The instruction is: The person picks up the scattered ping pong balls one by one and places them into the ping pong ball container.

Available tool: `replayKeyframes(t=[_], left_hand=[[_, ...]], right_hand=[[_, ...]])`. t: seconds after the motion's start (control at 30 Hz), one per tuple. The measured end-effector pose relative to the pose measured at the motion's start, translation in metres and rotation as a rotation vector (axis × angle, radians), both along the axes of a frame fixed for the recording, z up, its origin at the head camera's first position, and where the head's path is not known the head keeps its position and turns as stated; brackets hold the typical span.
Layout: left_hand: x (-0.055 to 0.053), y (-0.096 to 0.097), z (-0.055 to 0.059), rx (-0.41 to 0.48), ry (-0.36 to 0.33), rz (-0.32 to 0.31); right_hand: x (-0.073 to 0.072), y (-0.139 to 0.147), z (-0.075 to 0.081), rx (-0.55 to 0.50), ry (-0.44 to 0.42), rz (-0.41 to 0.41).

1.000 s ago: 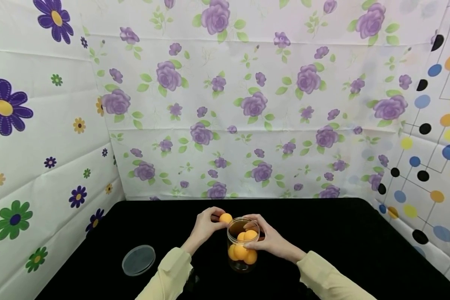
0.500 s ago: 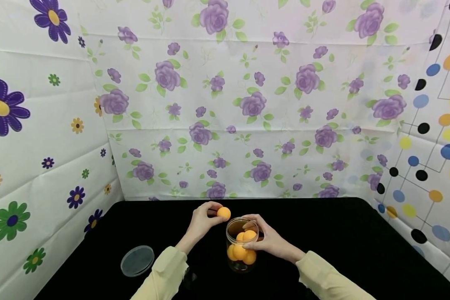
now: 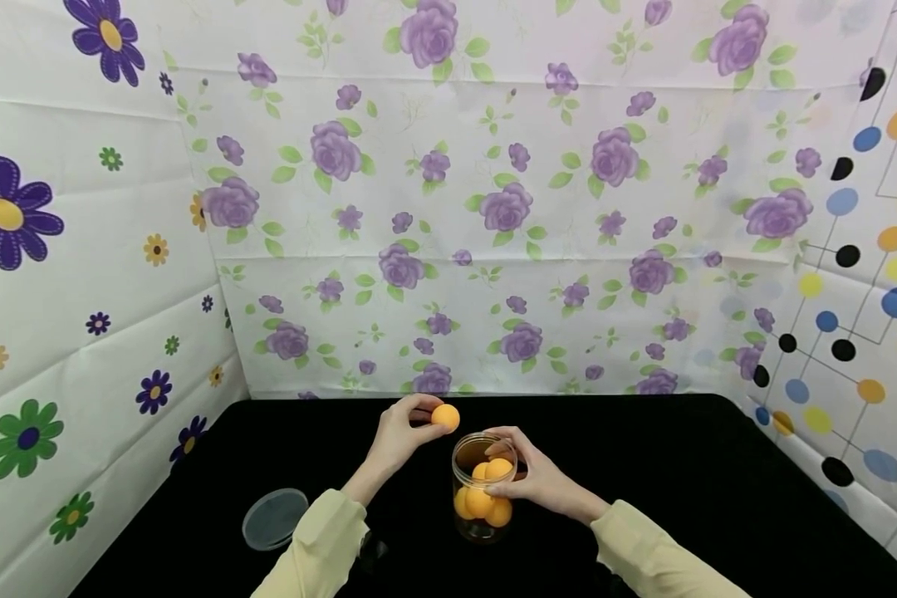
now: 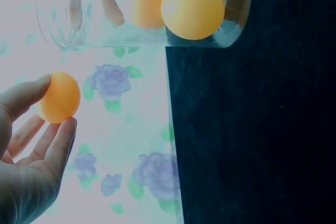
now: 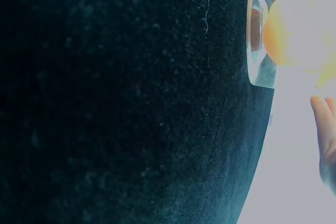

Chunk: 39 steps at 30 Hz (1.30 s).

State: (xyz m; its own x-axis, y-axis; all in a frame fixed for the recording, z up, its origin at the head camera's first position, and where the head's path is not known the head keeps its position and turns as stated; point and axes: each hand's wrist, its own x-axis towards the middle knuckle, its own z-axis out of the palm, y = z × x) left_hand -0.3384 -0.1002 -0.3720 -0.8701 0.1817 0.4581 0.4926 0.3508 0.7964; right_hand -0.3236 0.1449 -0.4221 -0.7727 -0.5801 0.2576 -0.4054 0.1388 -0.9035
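Observation:
A clear open-topped jar (image 3: 482, 531) stands on the black table, holding several orange ping-pong balls (image 3: 481, 502). My right hand (image 3: 534, 477) grips the jar near its rim from the right side. Up and to the left of the mouth, my left hand (image 3: 398, 433) pinches one orange ping-pong ball (image 3: 446, 417) between thumb and fingertips. In the left wrist view that ball (image 4: 61, 98) is apart from the jar (image 4: 142, 38), whose balls show through its wall. The right wrist view catches the jar's base (image 5: 255, 30) and part of the right hand (image 5: 326, 135), washed out by glare.
A round translucent lid (image 3: 275, 520) lies on the black table (image 3: 643, 465) to the left, close by the left sleeve (image 3: 321, 536). Patterned cloth walls (image 3: 463, 332) rise along the back and both sides of the table.
My left hand has moved up and slightly left with the ping-pong ball, away from the jar's rim. The right hand and the jar stay in place.

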Motion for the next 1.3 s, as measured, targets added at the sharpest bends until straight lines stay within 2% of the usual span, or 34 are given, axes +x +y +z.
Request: replayKeyframes(t=[0.2, 0.37, 0.5, 0.73, 0.83, 0.93, 1.1, 1.3], left_hand=[[0.003, 0.002, 0.004, -0.001, 0.002, -0.019], [0.009, 0.004, 0.011, 0.03, -0.006, -0.071], [0.013, 0.006, 0.016, 0.023, -0.014, -0.092], [0.042, 0.012, 0.043, 0.034, -0.05, -0.154], [0.044, 0.014, 0.045, 0.026, -0.054, -0.167], [0.048, 0.016, 0.048, 0.009, -0.048, -0.179], [0.049, 0.018, 0.047, -0.01, -0.043, -0.219], [0.031, 0.016, 0.028, -0.023, -0.048, -0.229]], right_hand=[[0.002, 0.0, 0.001, 0.005, 0.002, 0.002], [0.01, -0.002, 0.012, -0.004, -0.014, 0.014], [0.012, -0.003, 0.014, -0.007, 0.004, 0.013], [0.024, -0.006, 0.029, 0.013, -0.023, 0.011], [0.022, -0.006, 0.027, 0.01, -0.017, 0.014], [0.016, -0.005, 0.019, 0.009, -0.013, 0.009], [0.005, -0.002, 0.004, 0.02, -0.009, -0.012], [0.002, -0.001, 0.001, 0.023, -0.013, -0.027]])
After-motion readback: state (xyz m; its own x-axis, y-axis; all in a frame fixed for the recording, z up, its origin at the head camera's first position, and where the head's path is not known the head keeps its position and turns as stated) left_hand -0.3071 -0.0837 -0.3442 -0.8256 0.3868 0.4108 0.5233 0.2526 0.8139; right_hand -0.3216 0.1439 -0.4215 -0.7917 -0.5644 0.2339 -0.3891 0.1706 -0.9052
